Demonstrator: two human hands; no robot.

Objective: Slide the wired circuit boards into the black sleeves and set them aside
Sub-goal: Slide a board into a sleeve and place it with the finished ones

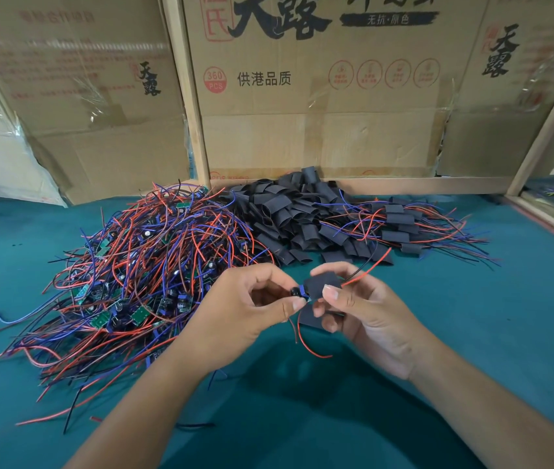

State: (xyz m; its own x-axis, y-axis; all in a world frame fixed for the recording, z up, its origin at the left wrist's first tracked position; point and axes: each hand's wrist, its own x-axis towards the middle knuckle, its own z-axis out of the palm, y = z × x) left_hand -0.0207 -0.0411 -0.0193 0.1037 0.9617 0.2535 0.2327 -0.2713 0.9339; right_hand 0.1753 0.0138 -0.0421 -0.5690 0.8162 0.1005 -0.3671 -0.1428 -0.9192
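Green mat [471, 333], cardboard behind. Head view: left hand [248, 309] pinches board [297, 292] at the left mouth of sleeve [323, 286], which right hand [367, 313] pinches. Sleeve's long axis runs left-right; board half in, wires [367, 265] out the right end. Likely push rightward next. Spare sleeves [289, 214] and finished ones [399, 228] lie beyond.

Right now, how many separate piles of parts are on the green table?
3: loose wired boards at left, empty black sleeves at centre back, finished sleeved boards at right. Some pieces may lie hidden underneath.
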